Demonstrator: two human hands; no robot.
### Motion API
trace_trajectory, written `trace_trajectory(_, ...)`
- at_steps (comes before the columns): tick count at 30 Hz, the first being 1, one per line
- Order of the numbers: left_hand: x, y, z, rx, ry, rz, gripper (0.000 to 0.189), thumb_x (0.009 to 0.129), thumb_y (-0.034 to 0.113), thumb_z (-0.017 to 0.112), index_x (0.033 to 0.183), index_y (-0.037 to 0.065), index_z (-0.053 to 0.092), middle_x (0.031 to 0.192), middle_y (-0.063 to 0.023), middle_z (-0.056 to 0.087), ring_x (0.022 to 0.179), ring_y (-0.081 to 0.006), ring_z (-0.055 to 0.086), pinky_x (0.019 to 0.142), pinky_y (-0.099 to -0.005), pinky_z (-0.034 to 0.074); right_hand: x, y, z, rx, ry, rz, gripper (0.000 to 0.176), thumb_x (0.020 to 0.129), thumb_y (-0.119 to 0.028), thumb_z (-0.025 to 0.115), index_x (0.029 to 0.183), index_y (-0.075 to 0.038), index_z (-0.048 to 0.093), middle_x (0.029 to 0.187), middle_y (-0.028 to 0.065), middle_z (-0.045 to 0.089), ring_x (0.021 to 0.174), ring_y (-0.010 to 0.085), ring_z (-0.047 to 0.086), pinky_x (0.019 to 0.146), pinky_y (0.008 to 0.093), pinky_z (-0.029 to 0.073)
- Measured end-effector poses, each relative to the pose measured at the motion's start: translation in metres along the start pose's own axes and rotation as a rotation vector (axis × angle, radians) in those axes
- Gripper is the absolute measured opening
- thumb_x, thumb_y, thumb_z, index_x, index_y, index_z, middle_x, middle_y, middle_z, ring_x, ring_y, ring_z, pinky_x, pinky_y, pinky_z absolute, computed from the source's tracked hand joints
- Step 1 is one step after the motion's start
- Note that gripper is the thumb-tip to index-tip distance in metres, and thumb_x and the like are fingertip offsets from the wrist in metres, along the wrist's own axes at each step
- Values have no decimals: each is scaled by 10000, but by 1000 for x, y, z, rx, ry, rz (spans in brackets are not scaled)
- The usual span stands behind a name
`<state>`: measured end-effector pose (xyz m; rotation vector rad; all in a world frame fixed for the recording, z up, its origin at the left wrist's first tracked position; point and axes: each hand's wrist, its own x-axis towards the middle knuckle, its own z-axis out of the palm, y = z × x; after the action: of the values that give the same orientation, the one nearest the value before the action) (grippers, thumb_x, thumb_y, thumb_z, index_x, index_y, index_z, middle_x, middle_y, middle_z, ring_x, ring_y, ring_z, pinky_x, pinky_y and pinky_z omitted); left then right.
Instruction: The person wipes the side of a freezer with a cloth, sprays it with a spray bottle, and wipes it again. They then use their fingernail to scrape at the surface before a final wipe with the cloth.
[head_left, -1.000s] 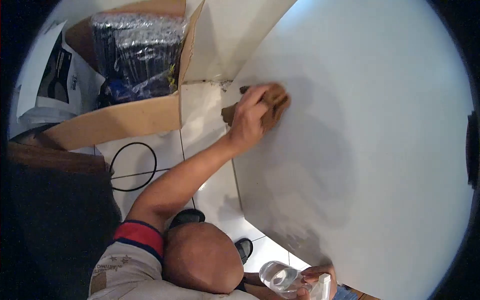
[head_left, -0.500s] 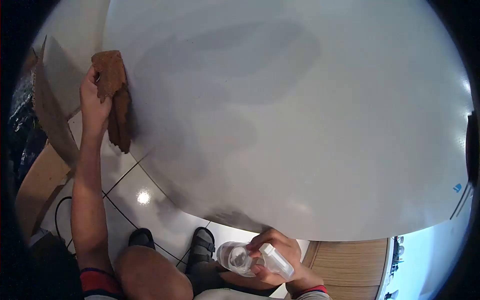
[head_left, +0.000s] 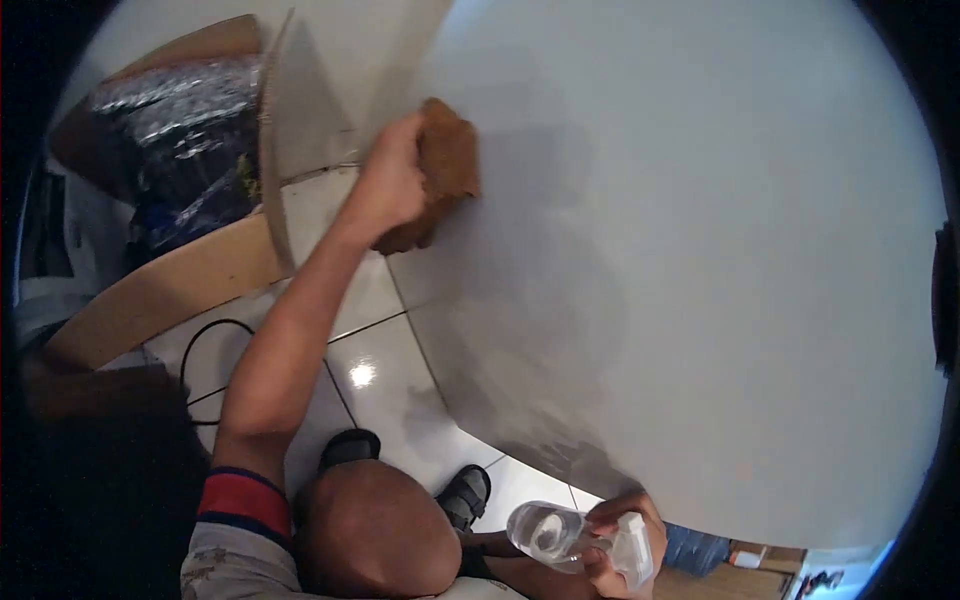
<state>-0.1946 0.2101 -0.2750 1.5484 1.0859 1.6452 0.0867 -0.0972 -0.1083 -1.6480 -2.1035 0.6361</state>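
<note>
A brown cloth (head_left: 448, 160) is bunched in my left hand (head_left: 395, 180), against the left edge of a large, smooth white panel (head_left: 720, 250). The fingers are wrapped round the cloth, partly hidden behind it. Low in the view, my right hand (head_left: 640, 525) grips a clear spray bottle (head_left: 548, 530) with a white trigger head. The bottle lies tilted, its base toward the left, just below the panel's lower edge. Grey shadows of the arm and hand fall across the panel.
An open cardboard box (head_left: 170, 290) stands at the left, holding things wrapped in shiny dark plastic (head_left: 190, 130). A black cable (head_left: 190, 350) curves over the white floor tiles (head_left: 385, 390). At the lower right are a wooden cabinet (head_left: 720, 582) and a blue translucent container (head_left: 695, 550).
The view has swung left, so more of the box shows. My left hand has turned the cloth flatter toward the panel. My right hand still holds the spray bottle.
</note>
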Motion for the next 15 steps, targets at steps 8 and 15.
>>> trace_trajectory(8,9,-12,-6,79,-60,-81,250,729,-66,602,976,-29,603,880,-108,676,870,-162,616,807,-339,487,-1,4,10,50,40,8,395,810,-364,703,872,15,609,850,160,606,759,279,601,669,368,477)
trace_trajectory(15,10,-19,-8,38,-174,-109,164,787,-1,658,947,6,620,907,-10,661,859,-103,579,813,-299,493,-1,8,5,33,12,15,393,812,-360,690,909,10,602,852,139,610,760,247,603,672,350,481)
